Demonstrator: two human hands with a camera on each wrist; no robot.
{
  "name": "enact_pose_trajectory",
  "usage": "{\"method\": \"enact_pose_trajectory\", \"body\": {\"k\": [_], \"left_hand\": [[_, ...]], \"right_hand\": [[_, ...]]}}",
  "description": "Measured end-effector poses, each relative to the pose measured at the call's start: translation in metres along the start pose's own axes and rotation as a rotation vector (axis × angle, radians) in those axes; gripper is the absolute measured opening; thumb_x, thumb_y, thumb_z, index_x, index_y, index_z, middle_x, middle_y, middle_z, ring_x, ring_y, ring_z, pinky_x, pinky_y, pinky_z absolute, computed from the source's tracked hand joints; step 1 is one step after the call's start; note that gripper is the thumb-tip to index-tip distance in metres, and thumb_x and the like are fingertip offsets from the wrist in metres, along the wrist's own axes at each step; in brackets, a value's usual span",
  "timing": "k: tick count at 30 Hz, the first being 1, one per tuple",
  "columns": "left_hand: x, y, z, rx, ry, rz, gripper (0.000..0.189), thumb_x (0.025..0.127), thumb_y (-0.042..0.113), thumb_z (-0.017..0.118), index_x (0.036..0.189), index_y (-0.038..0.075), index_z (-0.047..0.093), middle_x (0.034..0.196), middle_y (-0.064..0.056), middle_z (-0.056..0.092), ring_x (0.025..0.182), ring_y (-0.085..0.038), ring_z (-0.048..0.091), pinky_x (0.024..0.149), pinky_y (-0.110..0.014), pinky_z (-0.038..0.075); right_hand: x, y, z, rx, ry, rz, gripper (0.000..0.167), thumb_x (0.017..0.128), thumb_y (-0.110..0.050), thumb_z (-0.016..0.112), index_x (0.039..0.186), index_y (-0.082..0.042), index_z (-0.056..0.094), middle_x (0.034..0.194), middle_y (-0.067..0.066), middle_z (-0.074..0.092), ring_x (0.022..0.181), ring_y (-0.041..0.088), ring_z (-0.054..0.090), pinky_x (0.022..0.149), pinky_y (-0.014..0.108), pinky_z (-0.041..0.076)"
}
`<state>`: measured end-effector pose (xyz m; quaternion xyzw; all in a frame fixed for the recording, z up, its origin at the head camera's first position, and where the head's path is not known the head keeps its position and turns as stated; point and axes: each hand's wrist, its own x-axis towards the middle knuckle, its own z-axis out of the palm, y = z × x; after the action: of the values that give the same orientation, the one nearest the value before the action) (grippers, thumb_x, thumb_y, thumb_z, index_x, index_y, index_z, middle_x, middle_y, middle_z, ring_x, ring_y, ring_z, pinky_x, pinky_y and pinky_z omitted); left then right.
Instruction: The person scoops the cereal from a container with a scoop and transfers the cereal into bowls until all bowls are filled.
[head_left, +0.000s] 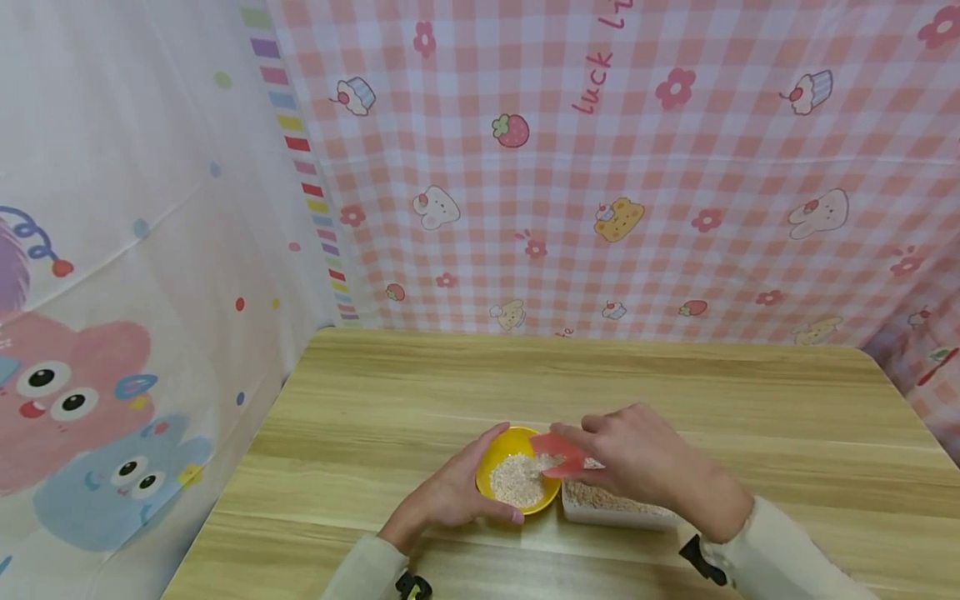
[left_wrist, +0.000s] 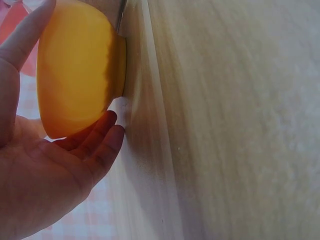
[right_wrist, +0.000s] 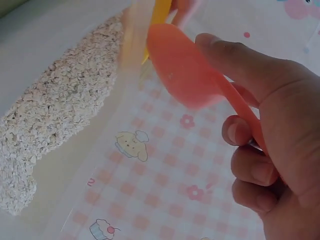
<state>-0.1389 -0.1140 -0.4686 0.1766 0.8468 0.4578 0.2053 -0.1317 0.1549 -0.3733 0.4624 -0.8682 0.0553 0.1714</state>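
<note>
A yellow bowl [head_left: 486,467] partly filled with pale oat flakes [head_left: 517,483] stands on the table. My left hand [head_left: 457,487] holds it from the left, thumb on the near side and fingers round the far side; the left wrist view shows the bowl's outer wall [left_wrist: 75,65] between them. My right hand [head_left: 645,458] grips the handle of a coral-red scoop [right_wrist: 185,70], its fingers curled round it. The scoop's head is tilted over the bowl's right rim, with flakes at its lip in the head view.
A whitish rectangular container [head_left: 618,518] of oat flakes [right_wrist: 70,80] stands just right of the bowl, partly under my right hand. The wood-grain table [head_left: 420,375] meets a pink checked cloth [head_left: 465,167] behind and a white printed cloth [head_left: 247,208] at left.
</note>
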Motion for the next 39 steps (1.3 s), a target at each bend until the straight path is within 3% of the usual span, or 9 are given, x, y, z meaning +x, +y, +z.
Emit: {"method": "enact_pose_trajectory", "body": {"k": [8,14,19,22,33,39], "left_hand": [[0.0,0.0,0.0,-0.004,0.002,0.003,0.115,0.067,0.04,0.092,0.158,0.026,0.022,0.156,-0.003,0.036,0.141,-0.026,0.036,0.117,-0.054,0.024],[-0.001,0.002,0.0,0.003,0.002,0.005,0.115,0.067,0.038,0.092,0.158,0.027,0.022,0.157,-0.005,0.035,0.142,-0.027,0.035,0.117,-0.054,0.024],[-0.001,0.002,0.0,-0.014,0.003,-0.001,0.115,0.066,0.036,0.093,0.157,0.028,0.023,0.156,-0.004,0.036,0.141,-0.026,0.036,0.117,-0.054,0.023],[0.0,0.002,0.001,-0.019,0.003,-0.005,0.115,0.066,0.036,0.093,0.157,0.028,0.023,0.156,-0.004,0.036,0.142,-0.026,0.035,0.118,-0.054,0.023],[-0.001,0.002,0.001,-0.02,0.001,-0.032,0.114,0.066,0.039,0.093,0.157,0.03,0.024,0.157,-0.003,0.035,0.143,-0.027,0.034,0.118,-0.055,0.022],[0.001,0.003,0.0,-0.012,-0.003,-0.001,0.115,0.067,0.038,0.092,0.158,0.024,0.022,0.157,-0.006,0.035,0.143,-0.029,0.034,0.117,-0.056,0.022]], "right_hand": [[-0.002,-0.001,0.003,-0.117,0.103,-0.103,0.056,0.066,-0.037,0.091,0.113,-0.015,0.07,0.065,-0.006,0.056,0.047,0.007,0.049,0.046,0.02,0.042],[-0.008,0.003,-0.003,-0.021,0.093,-0.01,0.056,0.07,-0.038,0.089,0.118,-0.017,0.071,0.064,-0.008,0.054,0.047,0.002,0.034,0.046,0.018,0.036],[-0.019,0.008,-0.006,0.054,0.129,0.058,0.049,0.084,-0.052,0.075,0.117,-0.016,0.072,0.065,-0.01,0.057,0.05,-0.003,0.029,0.048,0.015,0.03],[-0.027,0.01,-0.009,0.091,0.126,0.102,0.05,0.088,-0.057,0.067,0.118,-0.017,0.072,0.072,-0.007,0.065,0.052,-0.005,0.034,0.049,0.016,0.035],[-0.055,0.019,-0.014,0.142,0.123,0.198,0.053,0.079,-0.049,0.08,0.119,-0.017,0.072,0.091,-0.002,0.075,0.061,-0.002,0.056,0.052,0.018,0.042],[-0.073,0.027,-0.015,0.132,0.139,0.224,0.057,0.072,-0.042,0.087,0.12,-0.016,0.071,0.099,0.003,0.076,0.066,0.003,0.064,0.052,0.019,0.042]]}}
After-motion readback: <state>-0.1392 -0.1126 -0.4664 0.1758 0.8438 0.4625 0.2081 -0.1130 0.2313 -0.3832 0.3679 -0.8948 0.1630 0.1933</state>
